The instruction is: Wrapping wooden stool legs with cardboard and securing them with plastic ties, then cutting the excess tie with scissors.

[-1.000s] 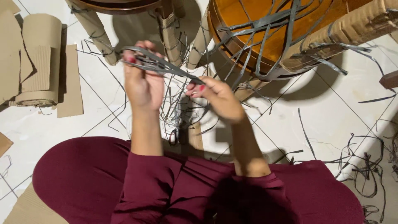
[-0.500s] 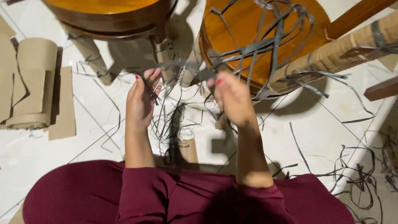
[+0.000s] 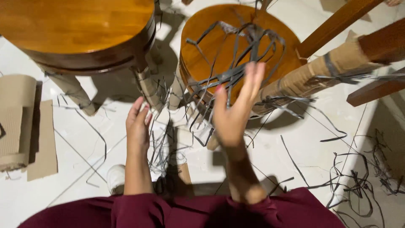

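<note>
A loose tangle of grey plastic strapping strips (image 3: 236, 55) lies on the round, glossy wooden stool seat (image 3: 198, 59), some trailing to the white tiled floor (image 3: 303, 139). The right hand (image 3: 234, 114) hovers at the seat's near edge, fingers spread, gripping nothing; the left hand (image 3: 138, 122), fingers straight and together, is beside the cardboard-wrapped stool leg (image 3: 147, 86). Gathering strips into one bundle would likely limit snagging.

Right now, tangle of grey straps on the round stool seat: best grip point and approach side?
Probably the dense knot of the grey strap tangle, near the seat's front edge, where many strands cross, so one pinch catches several. Come from above and the near side, as the open right hand is: the wrapped leg crowds the right. The round stool gives firm backing.
</note>
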